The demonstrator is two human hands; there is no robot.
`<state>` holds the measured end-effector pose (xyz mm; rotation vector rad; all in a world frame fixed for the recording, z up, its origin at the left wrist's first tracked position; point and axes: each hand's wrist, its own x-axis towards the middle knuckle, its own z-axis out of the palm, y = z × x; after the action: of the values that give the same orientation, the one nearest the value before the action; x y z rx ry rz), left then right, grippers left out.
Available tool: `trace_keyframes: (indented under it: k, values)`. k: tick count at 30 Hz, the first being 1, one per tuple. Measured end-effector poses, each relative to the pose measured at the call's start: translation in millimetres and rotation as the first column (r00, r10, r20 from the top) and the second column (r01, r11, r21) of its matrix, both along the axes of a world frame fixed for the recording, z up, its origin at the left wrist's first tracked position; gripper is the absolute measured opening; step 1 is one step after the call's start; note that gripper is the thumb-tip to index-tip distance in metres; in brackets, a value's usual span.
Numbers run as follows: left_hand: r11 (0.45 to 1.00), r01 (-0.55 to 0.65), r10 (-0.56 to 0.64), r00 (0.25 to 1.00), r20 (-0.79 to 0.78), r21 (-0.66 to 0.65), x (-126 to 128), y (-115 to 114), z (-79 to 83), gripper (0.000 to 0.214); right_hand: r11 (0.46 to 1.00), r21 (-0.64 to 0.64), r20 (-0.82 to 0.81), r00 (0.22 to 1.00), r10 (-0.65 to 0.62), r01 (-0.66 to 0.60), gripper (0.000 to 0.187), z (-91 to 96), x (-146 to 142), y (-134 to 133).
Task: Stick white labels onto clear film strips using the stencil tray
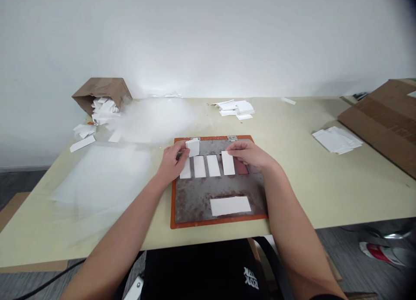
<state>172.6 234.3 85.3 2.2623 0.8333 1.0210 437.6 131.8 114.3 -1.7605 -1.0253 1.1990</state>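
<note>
Head view: we held a small card stack (193, 147) in our left hand (173, 159), and our right hand (249, 154) pinched a single white card (228, 164) over the slotted metal board (195, 194) beneath both hands; nearer us than either hand lay a wide white strip (230, 206).

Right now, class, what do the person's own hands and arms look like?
The left hand and right hand wear no visible gloves or watch. The forearms are bare; a dark edge, perhaps a sleeve, shows at the right arm. Black clothing bears white lettering.
</note>
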Motion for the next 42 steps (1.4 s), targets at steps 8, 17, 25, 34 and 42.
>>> trace_keyframes:
  k: [8,17,25,34,42]
  values:
    - [1.0,-0.013,0.012,1.0,-0.006,-0.018,0.7,-1.7,0.5,0.031,1.0,-0.014,0.002,1.0,0.016,-0.015,0.029,1.3,-0.3,-0.7]
    - [1.0,-0.015,0.014,1.0,-0.014,-0.028,0.7,-2.7,3.1,0.029,0.999,-0.046,-0.032,0.999,-0.011,0.009,0.026,8.0,-3.3,-3.3]
    - [0.999,-0.002,0.002,1.0,-0.01,-0.034,0.3,-2.7,2.6,0.029,0.999,-0.039,0.015,1.0,-0.002,0.002,0.025,5.9,-3.4,-3.5]
    - [0.999,-0.018,0.017,1.0,-0.024,-0.028,1.0,-2.7,3.5,0.029,0.999,0.022,0.102,0.994,0.026,-0.029,0.029,-7.2,3.2,-1.3]
    - [1.0,-0.012,0.011,0.999,-0.033,-0.027,0.1,-2.9,4.3,0.028,0.996,0.091,0.153,0.988,-0.002,-0.012,0.028,-3.3,-2.4,-1.6]
